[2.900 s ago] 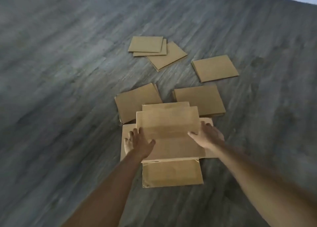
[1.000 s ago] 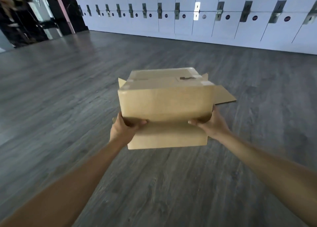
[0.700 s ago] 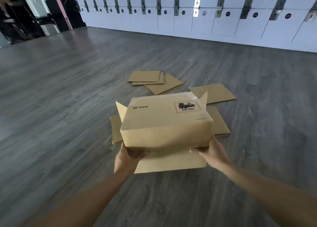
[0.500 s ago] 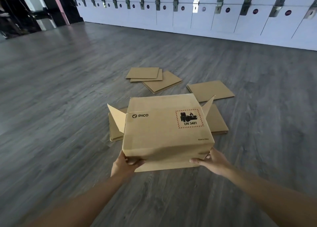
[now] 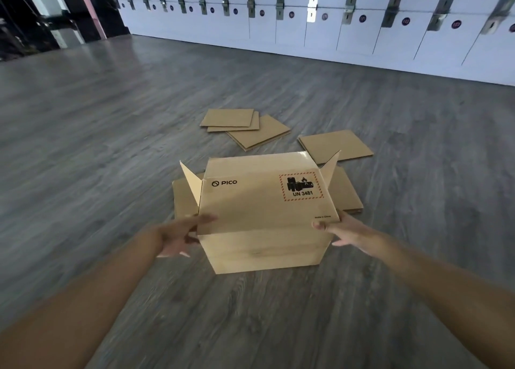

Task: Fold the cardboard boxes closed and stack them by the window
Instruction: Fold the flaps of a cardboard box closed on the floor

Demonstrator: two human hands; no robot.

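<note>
A brown cardboard box (image 5: 264, 201) printed with PICO and a UN 3481 label is in front of me, low over the grey floor. Its large panel faces up, and two small side flaps stick up at its left and right ends. My left hand (image 5: 181, 236) touches the box's near left corner with the thumb on the top edge and the fingers spread. My right hand (image 5: 341, 230) grips the near right corner, thumb on top. Several flattened boxes lie on the floor behind it: an overlapping pile (image 5: 245, 126), one sheet (image 5: 334, 145), and others partly hidden under the box.
A wall of white numbered lockers (image 5: 306, 20) runs across the back. A dark area with shelving (image 5: 36, 20) is at the far left. Grey wood-look floor (image 5: 83, 145) spreads all around. No window is in view.
The box was lifted from the flat stack, raised in front of me, then tilted forward and lowered towards the floor. My left hand has loosened and its fingers have spread at the corner.
</note>
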